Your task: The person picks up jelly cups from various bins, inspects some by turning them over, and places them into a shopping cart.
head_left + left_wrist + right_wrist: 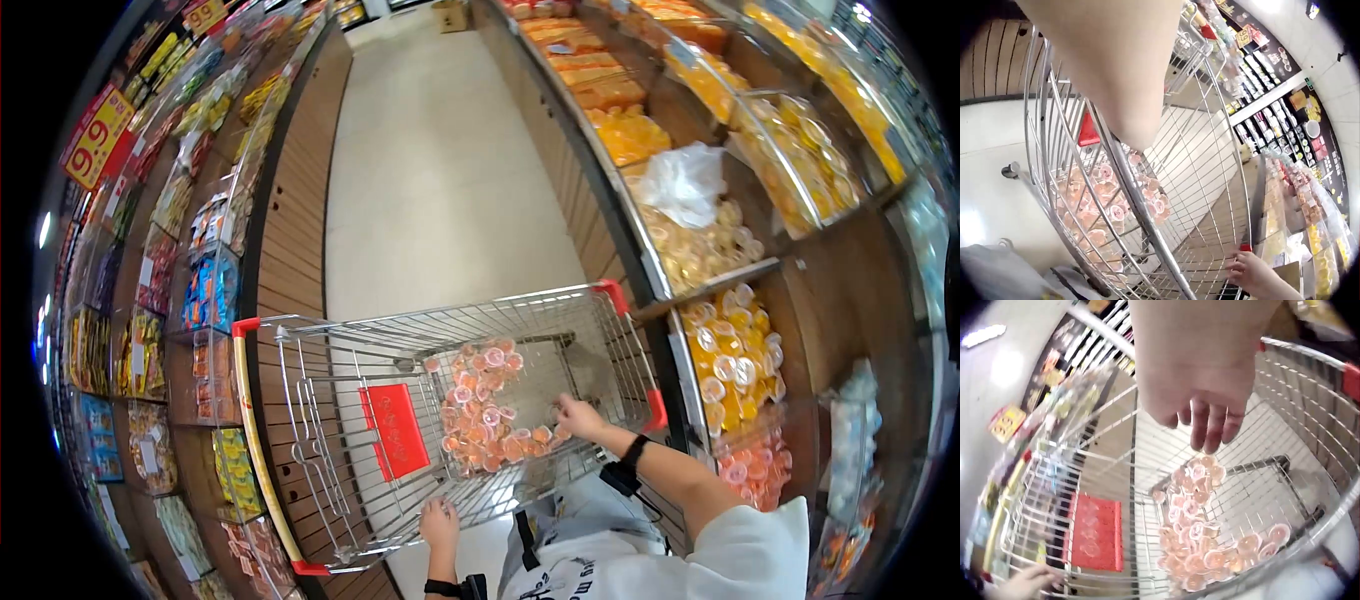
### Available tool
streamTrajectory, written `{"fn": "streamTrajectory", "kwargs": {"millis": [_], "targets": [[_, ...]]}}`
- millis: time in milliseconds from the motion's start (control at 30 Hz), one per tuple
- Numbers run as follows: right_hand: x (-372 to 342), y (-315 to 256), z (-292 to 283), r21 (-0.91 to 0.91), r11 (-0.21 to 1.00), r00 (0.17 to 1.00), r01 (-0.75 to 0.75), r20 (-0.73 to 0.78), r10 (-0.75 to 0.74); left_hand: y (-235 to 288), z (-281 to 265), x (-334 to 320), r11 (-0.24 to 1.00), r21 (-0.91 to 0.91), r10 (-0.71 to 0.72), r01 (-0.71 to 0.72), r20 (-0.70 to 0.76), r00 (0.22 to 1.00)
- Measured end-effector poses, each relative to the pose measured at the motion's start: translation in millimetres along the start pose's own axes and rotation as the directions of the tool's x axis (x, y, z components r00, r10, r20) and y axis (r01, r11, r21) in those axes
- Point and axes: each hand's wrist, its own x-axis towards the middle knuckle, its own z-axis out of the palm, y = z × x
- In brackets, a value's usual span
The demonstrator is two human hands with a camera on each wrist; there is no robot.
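Loose pink jelly cups [480,400] lie in a heap on the floor of a wire shopping cart [500,312]. My right hand [582,418] hangs over the near right part of the basket, beside the end of the heap. In the right wrist view, loosely bent fingers [1210,428] point down above the jelly cups [1191,525] and hold nothing. At the cart's near side rail is my left hand [439,522], its fingers loosely extended over the rail. In the left wrist view the forearm [1129,81] hides those fingers.
Bins on the right hold yellow jelly cups [735,360], pink jelly cups [755,470] and a clear plastic bag [685,185]. Packaged snacks [210,290] fill the left shelves. A red panel [398,430] is on the cart. Ahead runs the aisle floor [440,180], with a cardboard box [450,15] far off.
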Motion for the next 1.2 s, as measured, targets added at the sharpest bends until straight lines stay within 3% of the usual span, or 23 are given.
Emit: {"fn": "streamTrajectory", "kwargs": {"millis": [100, 233, 333, 433, 533, 567, 667, 767, 867, 900, 933, 1000, 1067, 1167, 1200], "targets": [[76, 1, 25, -0.350, 0.933, 0.983, 0.087, 0.184, -0.023, 2, 4, 4, 0.991, 0.081, -0.112, 0.110, 0.022, 0.993], [179, 31, 63, -0.580, 0.804, 0.979, 0.131, 0.201, -0.014, 17, -4, 15, 0.970, 0.107, -0.224, 0.218, 0.047, 0.973], [227, 67, 95, -0.693, 0.710, 0.991, 0.125, 0.056, -0.120, 11, 3, 17, 0.968, 0.135, -0.216, 0.210, 0.028, 0.976], [249, 88, 111, -0.642, 0.753, 0.989, 0.145, 0.091, -0.113, 9, 3, 20, 0.970, 0.107, -0.223, 0.219, 0.028, 0.975], [248, 92, 114, -0.685, 0.700, 0.978, 0.201, 0.106, -0.178, 8, 5, 23, 0.970, 0.108, -0.223, 0.219, 0.025, 0.974], [247, 93, 114, -0.677, 0.713, 0.983, 0.182, 0.137, -0.121, 8, 4, 22, 0.969, 0.116, -0.223, 0.219, 0.026, 0.975], [239, 91, 111, -0.662, 0.735, 0.988, 0.146, 0.065, -0.139, 8, 5, 22, 0.963, 0.107, -0.251, 0.247, 0.028, 0.967], [221, 80, 97, -0.652, 0.750, 0.991, 0.110, 0.130, -0.032, 6, 5, 19, 0.960, 0.104, -0.265, 0.260, 0.043, 0.963], [198, 64, 79, -0.286, 0.951, 0.941, -0.115, 0.276, 0.197, 6, 5, 14, 0.952, 0.125, -0.291, 0.279, 0.093, 0.952], [184, 61, 78, 0.042, 0.944, 0.868, -0.326, 0.410, 0.281, 8, 5, 13, 0.952, 0.140, -0.289, 0.273, 0.115, 0.950], [175, 56, 76, 0.333, 0.783, 0.779, -0.526, 0.558, 0.286, 9, 2, 14, 0.952, 0.154, -0.285, 0.264, 0.134, 0.949], [141, 7, 52, 0.559, 0.596, 0.746, -0.577, 0.658, 0.105, 12, -6, 16, 0.961, 0.146, -0.264, 0.235, 0.238, 0.935], [118, -28, 48, 0.667, 0.388, 0.695, -0.636, 0.713, -0.087, 14, -13, 13, 0.972, 0.126, -0.228, 0.198, 0.321, 0.919], [68, -97, 29, 0.741, 0.183, 0.695, -0.646, 0.670, -0.261, -14, 7, 4, 0.999, -0.047, 0.037, -0.016, 0.474, 0.880], [44, -125, 21, 0.762, 0.128, 0.705, -0.634, 0.638, -0.309, -23, 14, 5, 0.977, -0.213, 0.137, -0.025, 0.529, 0.837]]}}
